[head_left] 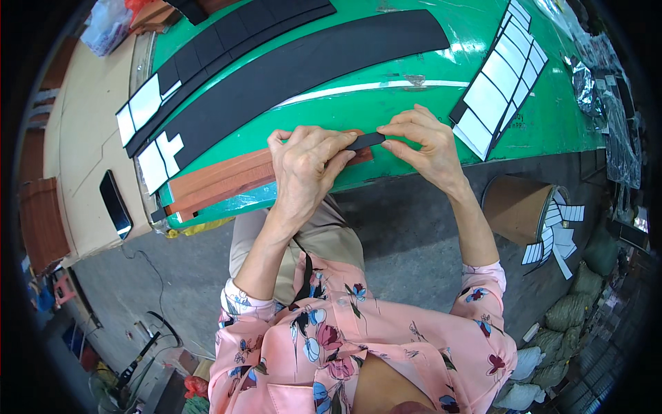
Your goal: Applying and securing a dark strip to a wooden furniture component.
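Observation:
Between my two hands is a small black foam-like strip (366, 141), held level above the near edge of the green table (372, 103). My left hand (305, 164) pinches its left end between thumb and fingers. At the other end, the thumb and forefinger of my right hand (422, 143) grip it. Beneath my left hand lies a long reddish-brown wood-grain strip (221, 181), partly covered by that hand. Just beyond it stretches a wide black sheet (303, 65), with white backing pieces (160, 160) at its left end.
White-backed cut pieces (503, 72) lie stacked at the table's right. More black sheets (234, 34) rest at the far left. A phone (116, 203) lies on the cardboard (89, 138) to the left. On the floor at right, a brown bin (514, 207) spills white scraps (555, 231).

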The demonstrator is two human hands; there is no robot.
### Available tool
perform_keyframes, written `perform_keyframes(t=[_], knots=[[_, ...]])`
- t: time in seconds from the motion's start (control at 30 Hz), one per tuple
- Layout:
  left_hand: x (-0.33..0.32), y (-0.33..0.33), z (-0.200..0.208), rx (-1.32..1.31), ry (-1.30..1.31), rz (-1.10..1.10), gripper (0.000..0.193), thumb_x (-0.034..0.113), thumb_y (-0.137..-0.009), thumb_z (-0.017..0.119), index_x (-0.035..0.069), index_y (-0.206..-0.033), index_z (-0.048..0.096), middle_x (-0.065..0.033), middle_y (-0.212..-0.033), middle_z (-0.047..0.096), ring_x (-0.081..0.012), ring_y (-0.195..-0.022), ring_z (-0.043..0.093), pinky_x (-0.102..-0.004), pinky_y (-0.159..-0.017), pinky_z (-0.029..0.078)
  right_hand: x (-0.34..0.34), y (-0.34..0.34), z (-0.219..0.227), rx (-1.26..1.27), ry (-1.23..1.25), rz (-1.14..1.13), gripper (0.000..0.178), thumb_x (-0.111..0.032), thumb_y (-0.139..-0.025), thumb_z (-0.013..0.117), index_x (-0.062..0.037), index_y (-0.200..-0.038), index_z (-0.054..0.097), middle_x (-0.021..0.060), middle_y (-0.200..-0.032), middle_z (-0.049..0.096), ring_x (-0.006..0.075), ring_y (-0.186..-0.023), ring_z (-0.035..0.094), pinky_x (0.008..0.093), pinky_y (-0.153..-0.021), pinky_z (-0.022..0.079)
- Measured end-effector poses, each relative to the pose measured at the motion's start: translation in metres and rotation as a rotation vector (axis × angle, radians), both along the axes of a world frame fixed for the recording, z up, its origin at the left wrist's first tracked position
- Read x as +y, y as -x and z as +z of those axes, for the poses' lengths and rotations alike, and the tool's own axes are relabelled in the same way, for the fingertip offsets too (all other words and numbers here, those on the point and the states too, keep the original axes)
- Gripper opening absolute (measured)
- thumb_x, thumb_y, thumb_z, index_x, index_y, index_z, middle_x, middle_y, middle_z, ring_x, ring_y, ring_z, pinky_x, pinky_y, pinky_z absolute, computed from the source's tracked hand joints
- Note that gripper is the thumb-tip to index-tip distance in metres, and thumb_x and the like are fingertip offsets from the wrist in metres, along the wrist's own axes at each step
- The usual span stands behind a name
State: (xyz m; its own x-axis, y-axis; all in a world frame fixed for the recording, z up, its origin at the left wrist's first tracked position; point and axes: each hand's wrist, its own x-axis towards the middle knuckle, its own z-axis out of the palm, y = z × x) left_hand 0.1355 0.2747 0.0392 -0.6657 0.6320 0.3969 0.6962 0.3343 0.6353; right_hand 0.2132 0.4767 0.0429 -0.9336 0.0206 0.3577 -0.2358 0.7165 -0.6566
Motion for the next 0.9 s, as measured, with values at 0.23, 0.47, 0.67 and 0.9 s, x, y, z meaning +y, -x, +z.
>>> perform_keyframes(t=[0.23,0.47,0.67,0.9], knots=[[0.000,0.000,0.003,0.034,0.014,-0.004,0.019,0.014,-0.072,0.072,0.012,-0.091,0.070,0.0015,-0.083,0.067,-0.0136,-0.078,0.057,-0.0334,-0.076,0.028,0.000,-0.002,0.000,0.008,0.007,0.000,0.020,-0.012,-0.067,0.074,-0.0063,-0.086,0.070,0.0057,-0.082,0.064,0.0192,-0.077,0.059,0.0329,-0.074,0.043],[-0.001,-0.002,0.003,0.046,0.011,-0.007,0.018,0.014,-0.073,0.072,0.012,-0.091,0.070,0.0014,-0.083,0.067,-0.0136,-0.079,0.057,-0.0338,-0.075,0.028,0.000,-0.002,-0.003,0.017,0.003,-0.004,0.020,-0.011,-0.067,0.074,-0.0067,-0.086,0.070,0.0050,-0.081,0.064,0.0187,-0.077,0.059,0.0327,-0.074,0.043],[0.001,-0.003,-0.005,0.175,0.047,-0.011,0.026,0.011,-0.073,0.070,0.016,-0.098,0.068,0.0042,-0.086,0.065,-0.0131,-0.076,0.055,-0.0361,-0.075,0.028,-0.002,-0.010,-0.015,0.018,-0.042,-0.039,0.026,-0.013,-0.068,0.074,-0.0085,-0.093,0.069,0.0055,-0.087,0.063,0.0200,-0.081,0.059,0.0350,-0.078,0.043],[0.001,-0.004,-0.007,0.384,0.069,0.011,0.027,0.016,-0.071,0.065,0.019,-0.098,0.067,0.0057,-0.083,0.060,-0.0113,-0.074,0.055,-0.0370,-0.071,0.030,-0.036,-0.018,-0.014,0.181,-0.277,-0.095,0.035,-0.008,-0.073,0.067,-0.0152,-0.106,0.065,0.0059,-0.110,0.056,0.0260,-0.097,0.055,0.0504,-0.088,0.038]])
